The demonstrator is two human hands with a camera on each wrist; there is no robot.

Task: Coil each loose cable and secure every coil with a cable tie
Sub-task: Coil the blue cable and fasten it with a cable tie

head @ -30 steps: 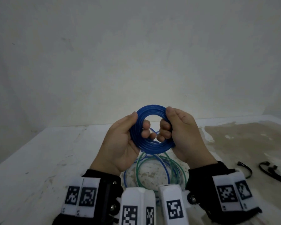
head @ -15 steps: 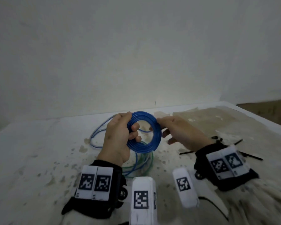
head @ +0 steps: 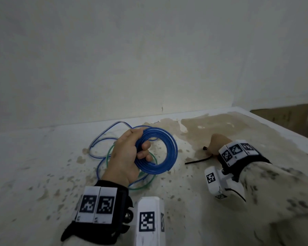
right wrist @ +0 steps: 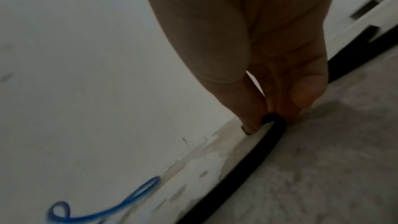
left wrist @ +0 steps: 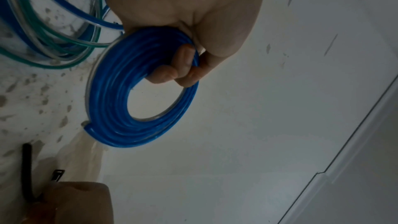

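The blue coil point(head: 156, 151) is a flat ring of several turns, held up off the table point(head: 34, 167) on its left side by the left hand point(head: 126, 157). In the left wrist view the fingers point(left wrist: 185, 57) curl through the ring's opening and the palm closes over the outer edge, so the turns sit clamped in a full grip; one cut end of the cable pokes out at the ring's lower edge. The rest of the ring hangs free to the right of the hand, with nothing tied round it.

Under and behind the coil, the loose cables point(head: 103, 150) lie on the table in wide open loops, blue, green and a paler one tangled over each other.

To the right, well apart from the coil, the right hand point(head: 216, 144) is down at the table surface on a black cable tie point(head: 197, 160). The right wrist view shows thumb and fingertips point(right wrist: 305, 91) pressed together in a pinch on the tie point(right wrist: 254, 152) near one end, the strap running away from the fingers along the table toward the camera. A second black strap point(right wrist: 353, 52) lies further back, behind the hand.

The table is white with brown stains and chipped patches, and it stands against a pale wall point(head: 149, 59). Both wrists wear black bands with square printed markers
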